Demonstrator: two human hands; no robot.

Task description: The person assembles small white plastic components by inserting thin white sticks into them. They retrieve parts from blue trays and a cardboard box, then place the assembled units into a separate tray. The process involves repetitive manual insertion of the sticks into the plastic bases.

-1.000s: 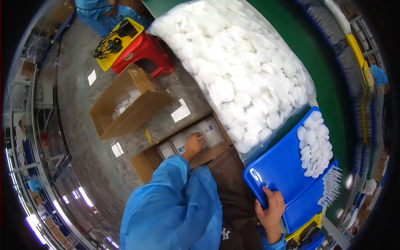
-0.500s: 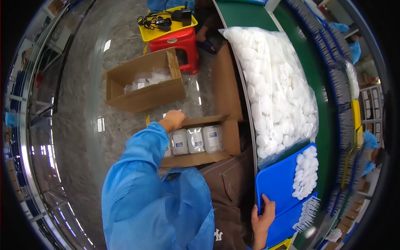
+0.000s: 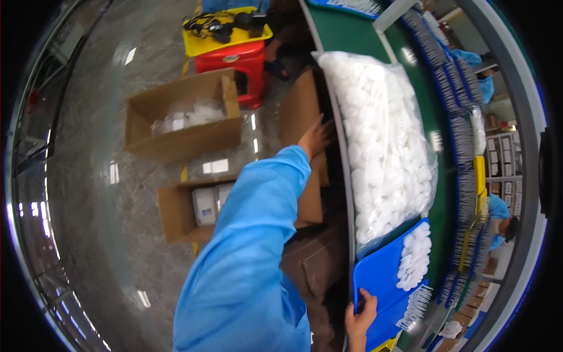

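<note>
My left hand (image 3: pixel 315 138), at the end of a blue sleeve, reaches over the upright cardboard flap (image 3: pixel 298 111) beside the bench edge. Its fingers look stretched toward the dark gap there, somewhat blurred, with nothing visible in them. Below my forearm lies an open cardboard box (image 3: pixel 176 212) with clear plastic cases (image 3: pixel 206 206), partly covered by the sleeve. At the near end of the bench my right hand (image 3: pixel 361 320) pinches the left rim of a blue tray (image 3: pixel 381 276). White oval pieces (image 3: pixel 414 255) lie along that tray's right side.
A large clear bag of white pieces (image 3: pixel 381 146) lies on the green bench (image 3: pixel 346 32). Another cardboard box (image 3: pixel 185 141) holds clear packages. Behind it, a red stool (image 3: pixel 237 64) bears a yellow tray (image 3: pixel 226 44) with black cables. Small pale parts (image 3: pixel 415 307) fill another blue tray's side.
My left hand has moved right and away from the box of cases to the flap by the bench. My forearm now covers part of that box. The right hand stays at the tray.
</note>
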